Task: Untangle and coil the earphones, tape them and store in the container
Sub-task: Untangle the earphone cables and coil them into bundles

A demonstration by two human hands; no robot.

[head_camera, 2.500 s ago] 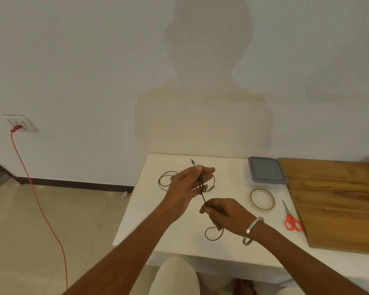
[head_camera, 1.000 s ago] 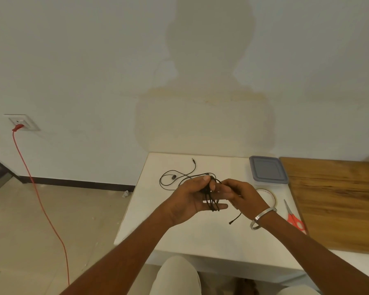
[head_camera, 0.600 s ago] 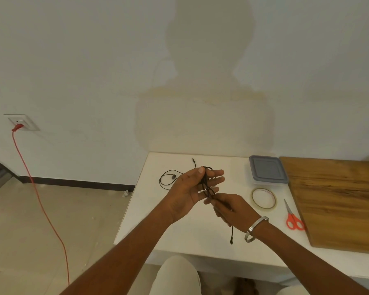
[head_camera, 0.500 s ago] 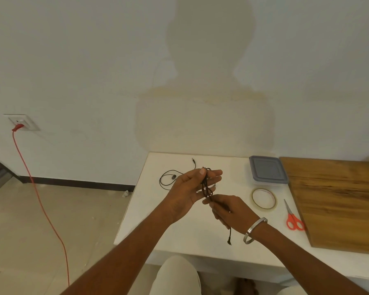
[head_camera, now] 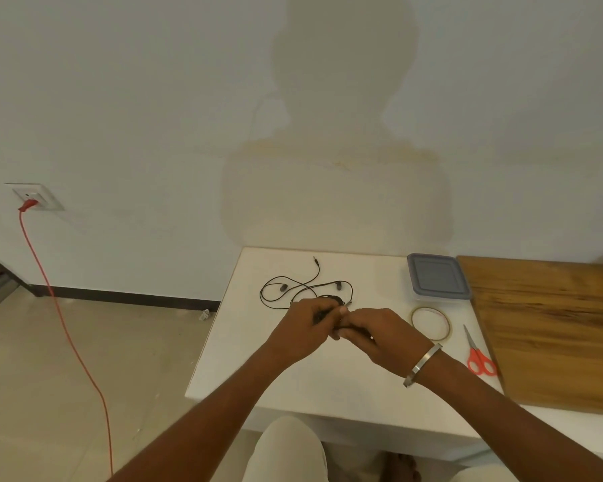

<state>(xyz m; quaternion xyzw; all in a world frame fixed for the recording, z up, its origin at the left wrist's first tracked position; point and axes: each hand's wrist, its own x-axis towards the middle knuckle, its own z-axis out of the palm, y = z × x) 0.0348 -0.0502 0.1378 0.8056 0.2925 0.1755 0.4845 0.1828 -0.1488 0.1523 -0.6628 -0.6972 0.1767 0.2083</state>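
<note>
Over the white table [head_camera: 328, 384], my left hand [head_camera: 307, 328] and my right hand [head_camera: 373, 332] meet, both gripping a small coil of black earphone cable [head_camera: 328, 313] that is mostly hidden by the fingers. A second pair of black earphones [head_camera: 293, 288] lies loose on the table just beyond my hands, its plug pointing at the wall. A roll of clear tape [head_camera: 431, 322] lies to the right of my right hand. The lidded grey container [head_camera: 437, 277] stands behind the tape.
Red-handled scissors [head_camera: 478, 356] lie right of the tape. A wooden board [head_camera: 550, 328] covers the right side. A red cable [head_camera: 63, 321] runs from a wall socket [head_camera: 34, 198] down to the floor on the left. My knees show below the table's front edge.
My right hand rose from below my left hand and closed against it. The hanging cable end has been wound in, and both hands have lowered slightly toward the table.
</note>
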